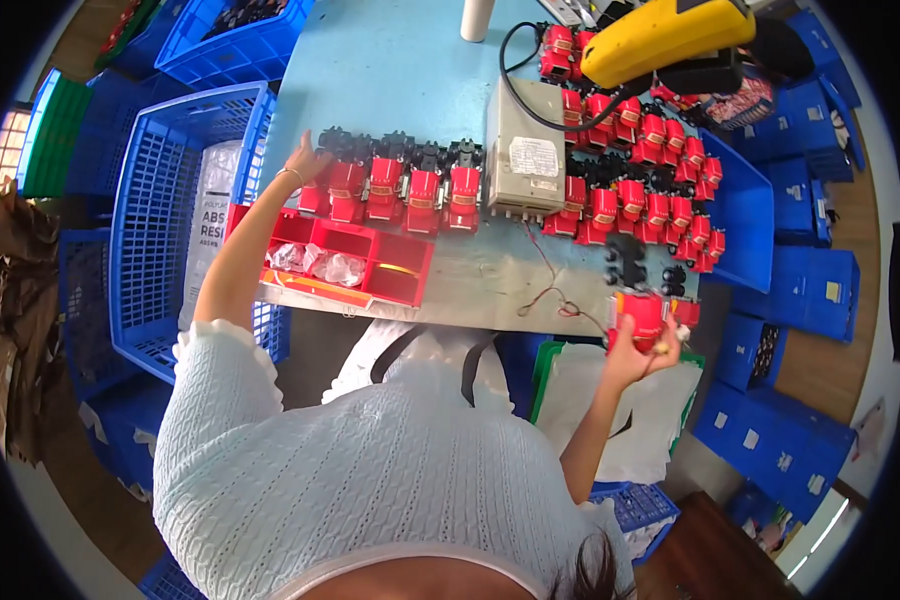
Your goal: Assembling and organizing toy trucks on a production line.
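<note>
Nearest you, your right hand (638, 350) is closed around a red toy truck (646, 320) at the near right edge of the table (410, 60); the truck is glossy red with a yellow-gold band and small dark parts, and it sits upright in your grip just past the table's rim; a thin red wire (550, 290) trails on the grey tabletop to its left. Just beyond that hand lie two loose black wheel pieces (625, 260), side by side with a smaller dark piece to their right.

At the near left edge sits a red tray (355, 262) divided into compartments; one left compartment holds clear plastic bags (315, 262), the right ones look bare apart from a yellowish glint, and I cannot tell more of their contents. Your left hand (305, 160) is stretched out beyond the tray, fingers spread and open, touching the leftmost truck of a row of trucks (395, 185); that row counts five red trucks, standing shoulder to shoulder with black fronts pointing away from you.

To the right of the row stands a grey metal box (523, 160) with a black cable (515, 70) looping off its far side. Right of the box lies a dense cluster of trucks (650, 185); well over twenty, too packed to count exactly. Farther still rests a yellow tool (665, 35). Left of the table a big blue crate (160, 210) holds a white sack (210, 210); more blue crates (800, 280) stand to the right.
</note>
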A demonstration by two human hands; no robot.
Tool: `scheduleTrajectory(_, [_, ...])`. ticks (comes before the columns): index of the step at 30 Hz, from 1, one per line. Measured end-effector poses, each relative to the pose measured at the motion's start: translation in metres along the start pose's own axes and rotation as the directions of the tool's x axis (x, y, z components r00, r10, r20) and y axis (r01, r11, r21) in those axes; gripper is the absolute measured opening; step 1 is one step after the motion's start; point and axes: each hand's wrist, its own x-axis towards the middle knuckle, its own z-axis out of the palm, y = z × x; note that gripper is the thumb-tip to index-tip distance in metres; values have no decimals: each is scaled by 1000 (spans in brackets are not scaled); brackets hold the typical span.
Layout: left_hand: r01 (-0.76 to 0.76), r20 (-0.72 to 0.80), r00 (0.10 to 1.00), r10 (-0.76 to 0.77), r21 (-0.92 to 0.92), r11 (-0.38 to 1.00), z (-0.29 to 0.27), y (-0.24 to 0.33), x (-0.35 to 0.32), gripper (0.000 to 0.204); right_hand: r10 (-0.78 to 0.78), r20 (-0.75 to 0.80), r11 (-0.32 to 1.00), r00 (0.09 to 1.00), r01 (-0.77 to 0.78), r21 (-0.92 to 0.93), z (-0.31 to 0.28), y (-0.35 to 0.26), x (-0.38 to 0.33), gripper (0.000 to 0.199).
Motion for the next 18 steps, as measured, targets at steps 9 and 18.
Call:
scheduleTrajectory(9, [-992, -47, -103, 994, -71, -106, -68, 204, -262, 76, -541, 559, 838, 628, 343, 425, 49, -168, -44, 57])
scheduleTrajectory(18, [214, 208, 785, 584, -975, 60, -73, 143, -269, 55, -142, 865, 594, 481, -658, 463, 58, -228, -44, 30])
